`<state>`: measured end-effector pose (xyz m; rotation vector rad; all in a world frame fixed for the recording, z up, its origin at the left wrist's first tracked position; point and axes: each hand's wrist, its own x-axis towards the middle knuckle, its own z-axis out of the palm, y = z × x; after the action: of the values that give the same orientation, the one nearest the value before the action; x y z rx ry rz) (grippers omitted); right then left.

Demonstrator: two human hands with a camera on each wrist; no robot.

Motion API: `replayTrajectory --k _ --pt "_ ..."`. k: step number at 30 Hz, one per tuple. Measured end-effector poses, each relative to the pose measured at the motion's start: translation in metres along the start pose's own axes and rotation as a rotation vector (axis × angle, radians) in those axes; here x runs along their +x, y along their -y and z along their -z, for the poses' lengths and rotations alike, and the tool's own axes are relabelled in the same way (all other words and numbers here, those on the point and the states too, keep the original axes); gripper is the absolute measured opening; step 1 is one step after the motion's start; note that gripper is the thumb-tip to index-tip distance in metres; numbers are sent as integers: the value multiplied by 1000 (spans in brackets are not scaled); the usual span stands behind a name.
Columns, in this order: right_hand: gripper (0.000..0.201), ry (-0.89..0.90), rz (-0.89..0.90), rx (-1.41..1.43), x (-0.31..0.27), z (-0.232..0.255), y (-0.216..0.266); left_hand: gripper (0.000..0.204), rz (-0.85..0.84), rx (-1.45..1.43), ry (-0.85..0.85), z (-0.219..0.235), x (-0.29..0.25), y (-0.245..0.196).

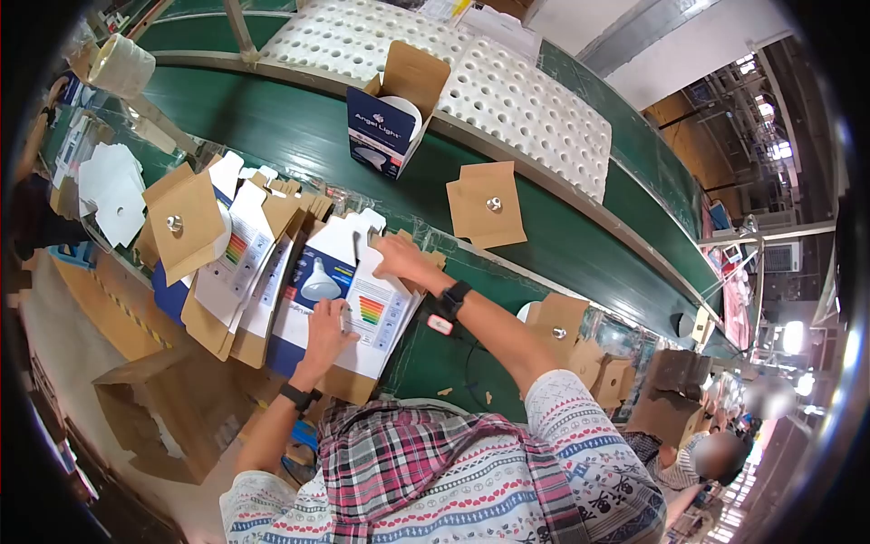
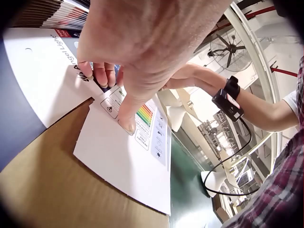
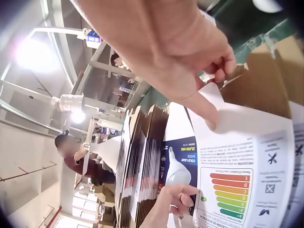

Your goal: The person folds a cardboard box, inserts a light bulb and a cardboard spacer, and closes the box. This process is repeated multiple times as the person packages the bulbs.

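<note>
A folded light-bulb carton (image 1: pixel 366 319), blue and white with a bulb picture and a coloured energy label, lies slanted at the near edge of the green bench. My right hand (image 1: pixel 406 260) pinches its white top flap (image 3: pixel 209 97); the thumb lies on the flap and the other fingers curl behind it. Lower down, my left hand (image 1: pixel 328 340) holds the carton where the blue and label panels meet. In the left wrist view its thumb (image 2: pixel 127 118) presses the label panel while bent fingers (image 2: pixel 102 76) touch the blue one. Several more flat cartons (image 1: pixel 245 249) stand stacked to the left.
An upright opened carton (image 1: pixel 381 136) and a brown cardboard piece with a small metal bulb base (image 1: pixel 487 203) stand on the green conveyor (image 1: pixel 299 122). Behind is a white foam tray with holes (image 1: pixel 517 109). A large brown box (image 1: pixel 172 408) sits at lower left.
</note>
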<state>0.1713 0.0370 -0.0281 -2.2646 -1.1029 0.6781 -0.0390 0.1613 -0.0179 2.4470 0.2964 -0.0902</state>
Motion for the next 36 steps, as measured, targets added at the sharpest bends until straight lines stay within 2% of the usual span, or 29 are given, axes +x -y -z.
replayTrajectory --k 1,2,4,5,7,9,10,12,13,14,15,17,19,20,23,24,27,28,31,32,35,36 --pt "39 7 19 1 -5 8 0 67 -47 -11 -35 5 2 -3" --pt "35 124 -83 -57 -11 16 0 69 -95 -23 -69 10 2 -8" --pt "35 166 -91 238 -33 42 -4 76 -151 -45 -107 32 5 -23" --pt "36 190 -97 386 -47 54 -6 79 -183 -27 -179 49 9 -35" --pt "31 160 -61 499 -78 77 -5 84 -161 78 -293 85 23 -64" --pt "27 162 -40 681 -99 87 -3 90 -183 142 -291 100 38 -68" --pt "24 180 -42 810 -109 89 -3 84 -183 -2 -213 105 46 -65" --pt "17 200 -35 1011 -126 92 3 77 -56 36 51 125 57 -76" --pt "16 168 -22 991 -131 90 2 74 7 57 185 136 58 -86" --pt "15 137 -12 973 -135 85 0 56 -88 21 96 145 54 -95" --pt "15 105 -3 956 -138 80 -1 54 -31 -20 165 157 53 -107" --pt "16 91 22 861 -137 75 0 49 -58 1 235 170 44 -122" --pt "18 68 84 656 -127 68 2 49 -155 104 243 165 32 -118" --pt "22 60 128 661 -121 62 2 49 -200 154 244 161 26 -116" --pt "23 63 166 755 -107 35 1 54 -132 -12 245 144 18 -106" --pt "25 81 165 815 -103 15 -8 68 -164 25 243 130 14 -85" --pt "21 149 241 916 -105 14 -13 77 8 -236 316 110 18 -69" --pt "25 147 244 826 -108 12 -16 86 41 -302 334 98 20 -58" --pt "35 135 246 545 -115 11 -30 96 61 -313 363 48 21 -17" --pt "34 101 190 428 -117 20 -28 106 39 -270 379 34 22 -5" --pt "29 26 23 92 -121 64 2 111 71 -295 382 36 21 -11" --pt "27 -60 48 39 -113 77 -1 111 90 -340 404 37 19 -9"
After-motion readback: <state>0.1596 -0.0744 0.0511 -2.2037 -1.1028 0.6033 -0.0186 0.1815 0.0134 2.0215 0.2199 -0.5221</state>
